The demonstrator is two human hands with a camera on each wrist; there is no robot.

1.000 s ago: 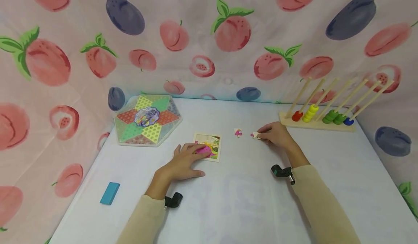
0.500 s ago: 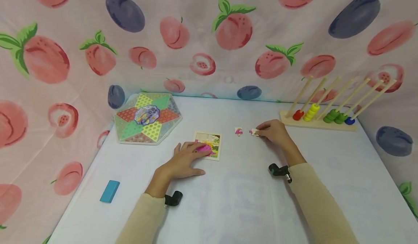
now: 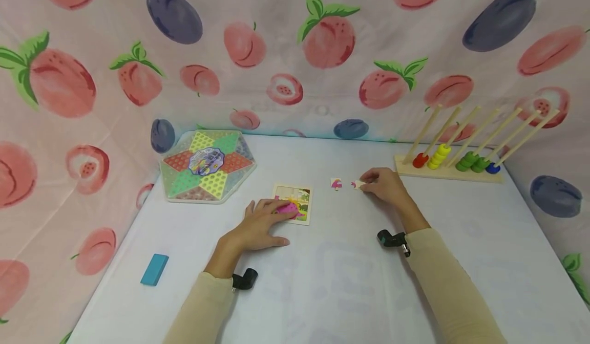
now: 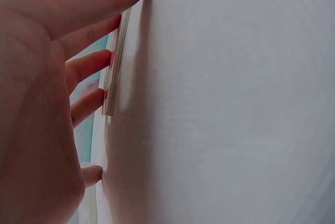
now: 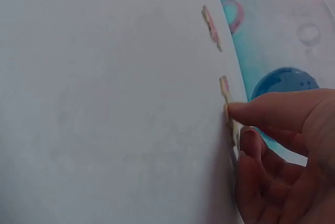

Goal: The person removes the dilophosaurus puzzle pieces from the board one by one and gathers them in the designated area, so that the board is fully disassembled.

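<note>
At centre, the left hand [image 3: 255, 231], fingers spread, touches the puzzle board [image 3: 285, 191]; uneven pressure could shift it; farther right, the right hand [image 3: 386, 185] pinches a puzzle piece [image 3: 357, 185], which may slip from so narrow a grip; counted: one blue block [image 3: 154, 270], lower left; one board; two pieces, including the loose piece [image 3: 336, 184]; one bead stand [image 3: 442, 173], right.

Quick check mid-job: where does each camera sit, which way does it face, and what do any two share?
Head: worn on the head, looking forward and down over the table; shows the left hand, right hand and sleeves.
Left wrist: on that wrist, looking along the palm to the board edge-on; thumb and fingers show.
Right wrist: on that wrist, facing the held piece and loose piece; thumb and fingers show.
Shared: head and left wrist, the board; head and right wrist, both pieces.
</note>
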